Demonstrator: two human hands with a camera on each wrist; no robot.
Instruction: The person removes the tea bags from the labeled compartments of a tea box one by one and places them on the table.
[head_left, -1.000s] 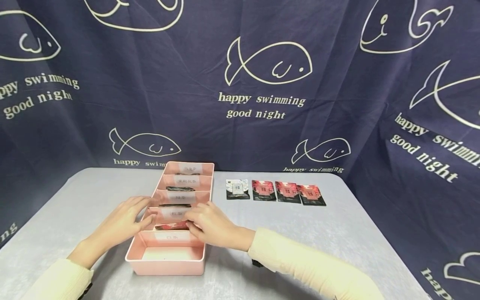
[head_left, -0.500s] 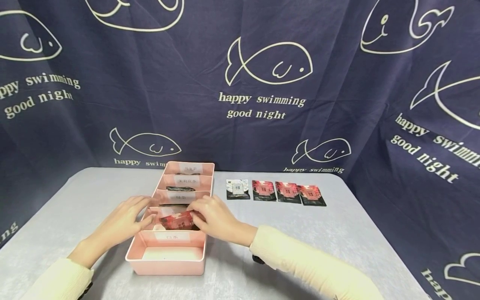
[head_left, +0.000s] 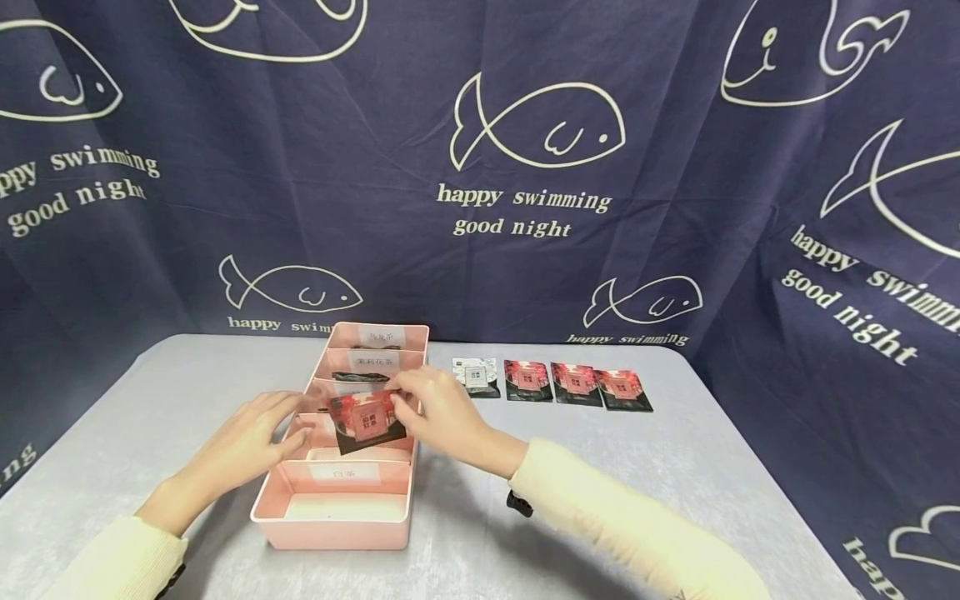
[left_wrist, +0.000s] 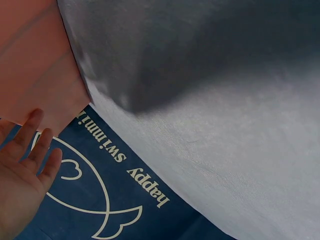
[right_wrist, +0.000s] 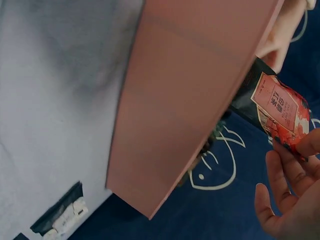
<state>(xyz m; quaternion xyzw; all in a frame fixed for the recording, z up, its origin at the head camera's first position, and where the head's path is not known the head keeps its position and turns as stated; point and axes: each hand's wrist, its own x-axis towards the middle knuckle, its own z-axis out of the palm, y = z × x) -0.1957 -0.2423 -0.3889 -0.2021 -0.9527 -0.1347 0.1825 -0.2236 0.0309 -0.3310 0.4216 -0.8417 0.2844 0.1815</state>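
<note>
My right hand [head_left: 442, 412] pinches a red and black tea sachet [head_left: 367, 421] by its upper right corner, holding it up over a compartment of the pink divided box [head_left: 337, 533]. In the right wrist view, thumb and fingers meet on the edge of the sachet [right_wrist: 282, 102], whose printed front shows. My left hand [head_left: 258, 429] is at the box's left rim, thumb and fingertips reaching over it. Its fingers look loosely extended beside the pink wall in the left wrist view. Dark sachets [head_left: 360, 377] stand in the farther compartments, partly hidden by the dividers.
Right of the box a white and black sachet [head_left: 476, 379] and three red and black sachets lie in a row, the rightmost sachet [head_left: 624, 390] slightly turned. White labels mark the dividers. A dark blue fish-print cloth [head_left: 525, 275] hangs behind the grey table [head_left: 600, 475].
My right hand has lifted the red sachet up out of the compartment behind the front one and tilted its front into view. My left hand has stayed at the rim.
</note>
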